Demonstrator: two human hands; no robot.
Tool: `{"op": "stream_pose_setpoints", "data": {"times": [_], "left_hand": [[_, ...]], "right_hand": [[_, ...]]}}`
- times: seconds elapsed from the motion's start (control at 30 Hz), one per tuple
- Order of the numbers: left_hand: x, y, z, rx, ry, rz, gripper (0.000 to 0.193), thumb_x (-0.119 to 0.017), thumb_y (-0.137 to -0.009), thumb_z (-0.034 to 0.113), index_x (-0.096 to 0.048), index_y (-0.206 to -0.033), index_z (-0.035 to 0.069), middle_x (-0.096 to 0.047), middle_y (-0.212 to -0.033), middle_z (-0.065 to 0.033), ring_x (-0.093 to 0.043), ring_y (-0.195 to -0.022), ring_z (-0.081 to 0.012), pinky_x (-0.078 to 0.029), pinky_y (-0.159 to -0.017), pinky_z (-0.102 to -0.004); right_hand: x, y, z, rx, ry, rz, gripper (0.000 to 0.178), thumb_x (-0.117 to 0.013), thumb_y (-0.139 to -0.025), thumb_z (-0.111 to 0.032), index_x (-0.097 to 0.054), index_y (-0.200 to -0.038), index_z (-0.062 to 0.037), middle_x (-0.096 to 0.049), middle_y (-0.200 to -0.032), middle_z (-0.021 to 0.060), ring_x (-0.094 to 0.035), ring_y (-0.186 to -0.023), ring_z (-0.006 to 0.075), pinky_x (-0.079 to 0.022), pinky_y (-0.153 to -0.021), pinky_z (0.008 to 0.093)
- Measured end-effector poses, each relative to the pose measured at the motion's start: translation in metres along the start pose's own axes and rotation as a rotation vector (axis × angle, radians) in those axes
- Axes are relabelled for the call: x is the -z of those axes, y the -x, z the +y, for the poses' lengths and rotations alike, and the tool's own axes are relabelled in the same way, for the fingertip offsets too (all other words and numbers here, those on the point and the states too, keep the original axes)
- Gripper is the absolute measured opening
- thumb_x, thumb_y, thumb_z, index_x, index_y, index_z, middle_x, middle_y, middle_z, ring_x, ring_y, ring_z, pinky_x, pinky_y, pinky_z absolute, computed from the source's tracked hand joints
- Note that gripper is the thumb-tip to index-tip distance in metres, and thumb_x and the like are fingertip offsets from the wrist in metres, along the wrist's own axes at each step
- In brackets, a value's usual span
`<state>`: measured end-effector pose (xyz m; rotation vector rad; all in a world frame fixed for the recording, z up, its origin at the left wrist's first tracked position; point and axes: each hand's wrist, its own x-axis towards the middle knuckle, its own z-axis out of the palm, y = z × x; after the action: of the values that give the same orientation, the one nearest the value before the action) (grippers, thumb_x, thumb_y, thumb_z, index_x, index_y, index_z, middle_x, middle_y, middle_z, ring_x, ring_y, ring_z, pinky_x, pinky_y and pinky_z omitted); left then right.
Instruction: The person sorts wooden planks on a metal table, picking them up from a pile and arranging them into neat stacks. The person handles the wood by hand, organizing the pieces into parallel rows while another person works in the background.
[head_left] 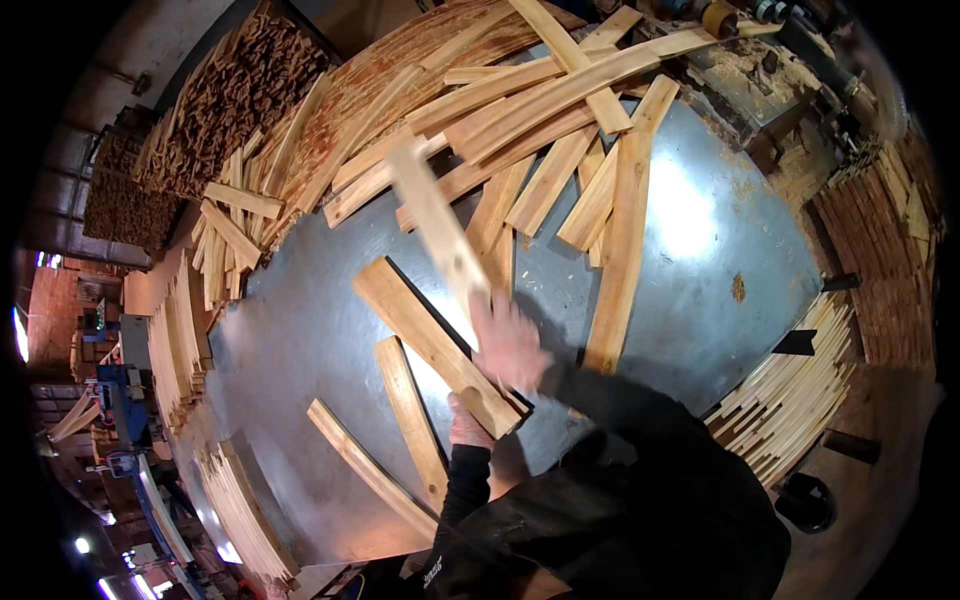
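Observation:
My left hand (468,425) is closed around the near end of a wooden plank (425,325), its fingers partly hidden beneath the wood. The plank slants away over the metal table. Just right of it, my right hand (508,342) grips the near end of a paler board (435,220); hand and board are both smeared by motion. To the left of my left hand lie a short plank (412,420) and a narrow strip (365,470), side by side and apart.
Loose planks (560,100) lie crossed in a heap along the far side of the metal table (270,340). Stacked strips (240,510) stand at the left edge, more slats (795,390) at the right. A big woodpile (235,100) rises far left, and machinery (760,90) occupies the far right.

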<state>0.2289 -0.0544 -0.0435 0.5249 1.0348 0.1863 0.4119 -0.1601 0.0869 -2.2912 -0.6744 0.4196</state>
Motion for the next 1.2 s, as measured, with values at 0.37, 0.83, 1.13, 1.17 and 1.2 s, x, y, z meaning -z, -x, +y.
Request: {"op": "stream_pose_setpoints", "data": {"times": [0.37, 0.83, 1.13, 1.17, 1.2], "left_hand": [[-0.049, 0.011, -0.003, -0.199, -1.219, 0.252, 0.058, -0.073, -0.080, 0.041, -0.061, -0.121, 0.003, -0.068, -0.099, -0.0078, -0.063, -0.089, -0.0212, -0.050, -0.077, -0.0337], [-0.006, -0.008, -0.020, -0.405, -1.555, 0.196, 0.051, -0.073, -0.082, 0.040, -0.064, -0.120, 0.008, -0.070, -0.104, -0.0097, -0.065, -0.097, -0.0214, -0.050, -0.083, -0.0332], [-0.004, 0.004, -0.033, -0.360, -0.643, 0.132, 0.044, -0.065, -0.089, 0.032, -0.062, -0.120, 0.001, -0.072, -0.103, -0.0118, -0.068, -0.094, -0.0225, -0.054, -0.083, -0.0367], [-0.018, 0.002, -0.030, -0.331, -0.861, 0.207, 0.046, -0.067, -0.088, 0.032, -0.062, -0.119, -0.001, -0.071, -0.105, -0.0118, -0.068, -0.094, -0.0221, -0.054, -0.084, -0.0361], [-0.021, 0.007, -0.025, -0.298, -0.876, 0.228, 0.048, -0.068, -0.086, 0.033, -0.062, -0.119, -0.001, -0.071, -0.106, -0.0121, -0.067, -0.094, -0.0221, -0.053, -0.085, -0.0357]], "right_hand": [[0.049, 0.016, 0.149, -0.584, 0.000, 0.486, 0.101, -0.073, -0.072, -0.022, -0.017, -0.154, -0.0062, -0.032, -0.148, 0.0277, -0.040, -0.133, 0.0455, -0.036, -0.110, 0.0496], [0.106, -0.299, 0.072, 0.400, 0.739, -0.166, 0.099, -0.081, -0.072, -0.027, -0.024, -0.153, -0.0130, -0.054, -0.132, 0.0203, -0.052, -0.125, 0.0332, -0.040, -0.101, 0.0547], [0.024, -0.227, 0.056, 0.329, 0.323, -0.118, 0.071, -0.066, -0.073, -0.008, -0.037, -0.138, -0.0031, -0.067, -0.091, 0.0267, -0.067, -0.087, 0.0402, -0.053, -0.076, 0.0495], [0.035, -0.228, 0.081, 0.352, 0.261, -0.292, 0.078, -0.068, -0.072, -0.017, -0.034, -0.141, 0.0005, -0.067, -0.087, 0.0255, -0.068, -0.088, 0.0365, -0.052, -0.076, 0.0481], [0.057, -0.205, 0.064, 0.194, 0.124, -0.579, 0.085, -0.070, -0.071, -0.024, -0.034, -0.143, 0.0004, -0.067, -0.087, 0.0215, -0.067, -0.080, 0.0312, -0.052, -0.071, 0.0437]]}}
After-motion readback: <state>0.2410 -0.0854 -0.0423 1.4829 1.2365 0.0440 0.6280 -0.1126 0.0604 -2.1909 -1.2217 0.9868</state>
